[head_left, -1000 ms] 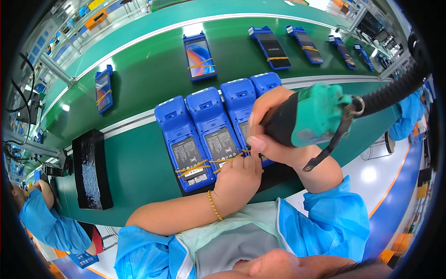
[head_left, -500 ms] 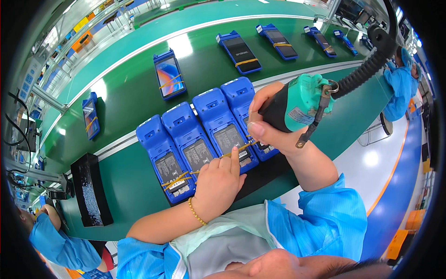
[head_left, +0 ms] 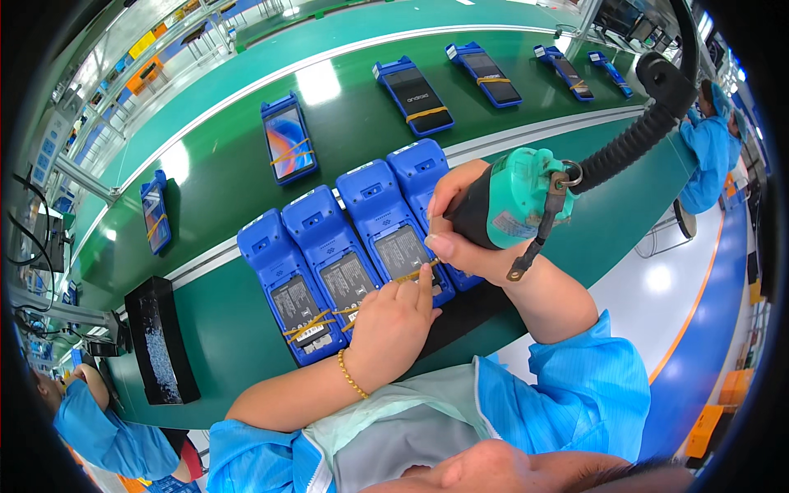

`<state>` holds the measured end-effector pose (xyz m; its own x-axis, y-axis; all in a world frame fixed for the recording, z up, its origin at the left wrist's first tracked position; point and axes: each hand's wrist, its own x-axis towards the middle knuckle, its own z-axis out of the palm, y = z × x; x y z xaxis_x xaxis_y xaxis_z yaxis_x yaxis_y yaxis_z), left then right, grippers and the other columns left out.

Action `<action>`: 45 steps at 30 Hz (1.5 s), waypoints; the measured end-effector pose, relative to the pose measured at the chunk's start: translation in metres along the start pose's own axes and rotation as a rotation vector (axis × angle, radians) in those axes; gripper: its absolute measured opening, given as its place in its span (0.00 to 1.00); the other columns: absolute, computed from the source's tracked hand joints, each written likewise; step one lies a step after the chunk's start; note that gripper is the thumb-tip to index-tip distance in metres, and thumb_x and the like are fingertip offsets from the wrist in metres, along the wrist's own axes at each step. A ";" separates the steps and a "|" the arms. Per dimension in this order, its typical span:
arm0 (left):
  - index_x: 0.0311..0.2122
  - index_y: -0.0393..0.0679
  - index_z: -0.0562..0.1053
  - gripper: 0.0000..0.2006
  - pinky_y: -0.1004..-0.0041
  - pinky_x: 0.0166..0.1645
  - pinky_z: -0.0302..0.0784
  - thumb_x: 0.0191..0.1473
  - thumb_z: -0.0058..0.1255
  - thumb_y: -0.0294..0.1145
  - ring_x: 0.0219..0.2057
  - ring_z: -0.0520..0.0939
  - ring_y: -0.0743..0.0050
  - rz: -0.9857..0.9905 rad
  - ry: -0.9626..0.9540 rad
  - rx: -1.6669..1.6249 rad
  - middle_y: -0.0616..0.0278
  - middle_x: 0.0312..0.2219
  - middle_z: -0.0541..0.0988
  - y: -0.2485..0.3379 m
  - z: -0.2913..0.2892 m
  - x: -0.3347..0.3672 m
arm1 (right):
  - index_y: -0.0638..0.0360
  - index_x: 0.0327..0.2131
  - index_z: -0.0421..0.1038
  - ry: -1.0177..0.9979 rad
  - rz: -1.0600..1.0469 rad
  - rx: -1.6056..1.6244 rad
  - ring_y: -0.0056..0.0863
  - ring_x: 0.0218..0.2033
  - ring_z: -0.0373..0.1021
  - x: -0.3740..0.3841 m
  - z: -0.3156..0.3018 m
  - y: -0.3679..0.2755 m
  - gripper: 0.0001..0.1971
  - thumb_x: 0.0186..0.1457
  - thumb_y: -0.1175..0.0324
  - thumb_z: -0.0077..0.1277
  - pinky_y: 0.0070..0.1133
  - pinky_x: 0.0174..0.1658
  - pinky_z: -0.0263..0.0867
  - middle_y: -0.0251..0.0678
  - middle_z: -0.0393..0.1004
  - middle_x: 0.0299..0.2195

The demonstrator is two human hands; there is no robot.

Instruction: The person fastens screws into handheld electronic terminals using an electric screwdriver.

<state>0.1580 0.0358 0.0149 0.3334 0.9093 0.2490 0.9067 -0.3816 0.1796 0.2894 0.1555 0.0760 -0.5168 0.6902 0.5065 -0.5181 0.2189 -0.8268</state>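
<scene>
My right hand (head_left: 462, 240) is wrapped round a green-and-black electric screwdriver (head_left: 519, 204) over the rightmost of several blue handheld terminals (head_left: 421, 168). The screwdriver's tip is hidden behind my fingers. These terminals lie face down side by side, dark batteries showing in their backs, yellow rubber bands across the lower ends. My left hand (head_left: 393, 324) rests over the lower ends of the middle ones. Its index finger stretches onto the third terminal (head_left: 367, 195) from the left, by the rubber band; the other fingers are bent. Nothing shows in that hand.
A black tray (head_left: 178, 361) of small pale pieces stands at the left. Beyond a metal rail, more banded terminals (head_left: 289, 138) lie screen up on a green belt (head_left: 222, 177). A ribbed black cable (head_left: 629, 144) runs up from the screwdriver. Co-workers (head_left: 115, 423) sit at both sides.
My right hand and the screwdriver have come lower and slightly left. The terminals on the belt have shifted left, and the row under my hands has moved slightly left. My left index finger still points.
</scene>
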 end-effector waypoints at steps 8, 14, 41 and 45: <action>0.38 0.39 0.72 0.18 0.67 0.33 0.71 0.43 0.61 0.37 0.31 0.77 0.65 -0.028 0.018 -0.091 0.62 0.26 0.72 0.001 -0.001 -0.001 | 0.59 0.34 0.70 -0.028 0.017 -0.185 0.17 0.30 0.69 0.000 0.007 -0.008 0.14 0.43 0.79 0.63 0.17 0.32 0.69 0.31 0.73 0.30; 0.37 0.42 0.73 0.16 0.66 0.33 0.71 0.43 0.60 0.37 0.31 0.76 0.65 -0.032 0.035 -0.098 0.63 0.26 0.71 0.001 -0.001 -0.001 | 0.58 0.31 0.70 -0.022 -0.027 -0.333 0.16 0.26 0.68 0.000 0.009 -0.002 0.14 0.42 0.77 0.65 0.17 0.30 0.67 0.28 0.73 0.26; 0.28 0.41 0.73 0.12 0.67 0.32 0.71 0.43 0.60 0.38 0.30 0.76 0.64 -0.007 0.045 -0.095 0.62 0.25 0.71 -0.001 0.000 -0.001 | 0.61 0.34 0.62 -0.061 -0.029 -0.338 0.17 0.22 0.67 0.002 0.012 -0.008 0.15 0.44 0.83 0.56 0.16 0.27 0.64 0.33 0.67 0.23; 0.27 0.41 0.73 0.12 0.67 0.32 0.71 0.43 0.60 0.38 0.30 0.76 0.64 -0.010 0.049 -0.089 0.61 0.25 0.71 -0.001 0.000 -0.001 | 0.61 0.34 0.63 -0.060 -0.024 -0.339 0.17 0.23 0.68 0.002 0.013 -0.009 0.15 0.44 0.83 0.57 0.16 0.28 0.65 0.33 0.67 0.24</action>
<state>0.1562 0.0352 0.0143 0.3096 0.9047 0.2928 0.8827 -0.3879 0.2653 0.2841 0.1460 0.0879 -0.5517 0.6421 0.5322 -0.2802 0.4583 -0.8435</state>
